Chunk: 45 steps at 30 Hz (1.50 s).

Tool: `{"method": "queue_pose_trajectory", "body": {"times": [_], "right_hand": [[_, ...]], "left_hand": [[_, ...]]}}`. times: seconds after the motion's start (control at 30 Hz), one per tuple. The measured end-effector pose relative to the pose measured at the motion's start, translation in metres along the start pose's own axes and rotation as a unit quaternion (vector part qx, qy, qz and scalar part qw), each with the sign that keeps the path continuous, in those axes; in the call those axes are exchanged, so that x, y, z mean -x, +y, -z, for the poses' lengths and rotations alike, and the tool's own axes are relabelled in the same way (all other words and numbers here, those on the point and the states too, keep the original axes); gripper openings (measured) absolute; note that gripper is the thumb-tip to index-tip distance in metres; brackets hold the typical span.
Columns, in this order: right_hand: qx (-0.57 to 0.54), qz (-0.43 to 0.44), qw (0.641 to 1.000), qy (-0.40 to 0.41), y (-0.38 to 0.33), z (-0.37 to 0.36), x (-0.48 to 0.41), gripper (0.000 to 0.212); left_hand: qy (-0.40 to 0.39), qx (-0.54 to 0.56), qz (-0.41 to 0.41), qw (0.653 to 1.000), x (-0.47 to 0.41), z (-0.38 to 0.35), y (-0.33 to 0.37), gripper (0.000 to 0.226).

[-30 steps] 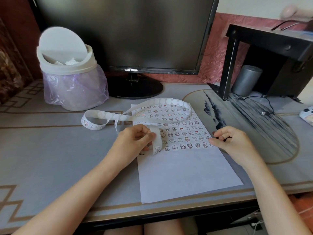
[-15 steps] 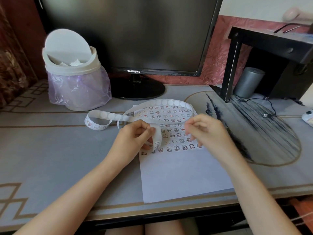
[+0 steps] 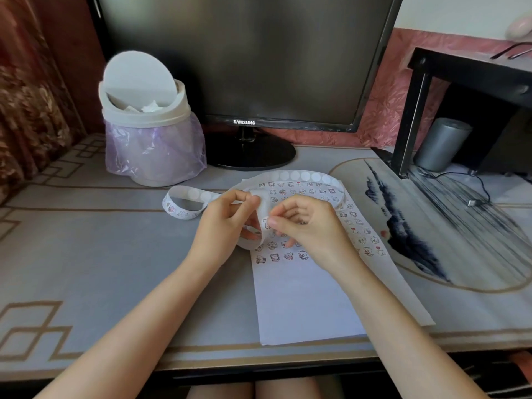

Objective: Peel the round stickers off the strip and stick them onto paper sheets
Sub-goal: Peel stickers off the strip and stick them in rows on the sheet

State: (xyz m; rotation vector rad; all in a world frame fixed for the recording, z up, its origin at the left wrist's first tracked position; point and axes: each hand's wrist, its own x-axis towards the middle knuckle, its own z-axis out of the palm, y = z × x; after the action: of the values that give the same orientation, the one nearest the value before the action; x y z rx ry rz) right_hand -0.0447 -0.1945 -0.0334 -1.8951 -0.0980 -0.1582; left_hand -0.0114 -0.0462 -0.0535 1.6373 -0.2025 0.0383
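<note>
- Near edge: grey patterned worktop (image 3: pixel 86 254). A white rectangular paper sheet (image 3: pixel 302 300) lies flat on it, long axis running away from the person. Its near half is bare.
- Rows of small round cartoon stickers (image 3: pixel 275 257) cover the far half of the sheet. The nearest row is short, with blank paper beside it on the right.
- Right hand (image 3: pixel 311 228) is above the sheet. Thumb and forefinger tips are closed together on the edge of the white backing strip (image 3: pixel 299 176) where it bends. Too small to tell whether a sticker edge is lifted between them.
- Left hand (image 3: pixel 227 223) is just beside it, thumb and fingers clamped on the same bend, holding it up off the sheet.
- Key relation: the bend sits between the two hands. The strip's long axis arcs away over the far edge of the sheet, then left to a loose loop. The blank spot lies just nearer than the right hand, so that hand is better placed to stick.
- Risk (judgement): a sticker may curl onto the fingertip.
- Far: white swing-lid bin with lilac liner (image 3: pixel 149 133) and black flat monitor (image 3: pixel 244 53).
</note>
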Motion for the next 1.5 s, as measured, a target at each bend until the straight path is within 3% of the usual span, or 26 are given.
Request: {"method": "queue_pose_trajectory", "body": {"times": [0.33, 0.5, 1.03, 1.17, 1.33, 1.43, 1.5], "right_hand": [[-0.041, 0.002, 0.998, 0.041, 0.004, -0.001, -0.003, 0.010], [-0.035, 0.011, 0.997, 0.062, 0.007, -0.001, -0.004, 0.016], [0.141, 0.065, 0.986, 0.061, 0.010, -0.003, 0.000, 0.006], [0.117, 0.072, 0.989, 0.048, -0.002, 0.001, 0.007, 0.004], [-0.021, -0.013, 0.999, -0.034, -0.015, 0.008, 0.021, 0.005], [-0.015, -0.085, 0.991, -0.099, -0.008, 0.003, 0.029, 0.006], [0.003, -0.108, 0.989, -0.099, -0.002, -0.002, 0.031, 0.007]], "left_hand": [[-0.011, 0.044, 0.025, 0.999, -0.002, 0.001, 0.001, 0.028], [-0.038, 0.020, 0.027, 0.999, 0.001, -0.001, 0.003, 0.010], [-0.026, 0.032, 0.066, 0.997, 0.000, -0.001, 0.000, 0.011], [-0.016, 0.030, 0.077, 0.996, -0.001, -0.001, 0.000, 0.012], [-0.028, -0.022, 0.079, 0.996, -0.002, 0.000, -0.006, 0.012], [-0.026, -0.041, 0.075, 0.996, -0.002, 0.000, -0.008, 0.012], [-0.025, -0.047, 0.075, 0.996, -0.002, 0.000, -0.009, 0.012]]}}
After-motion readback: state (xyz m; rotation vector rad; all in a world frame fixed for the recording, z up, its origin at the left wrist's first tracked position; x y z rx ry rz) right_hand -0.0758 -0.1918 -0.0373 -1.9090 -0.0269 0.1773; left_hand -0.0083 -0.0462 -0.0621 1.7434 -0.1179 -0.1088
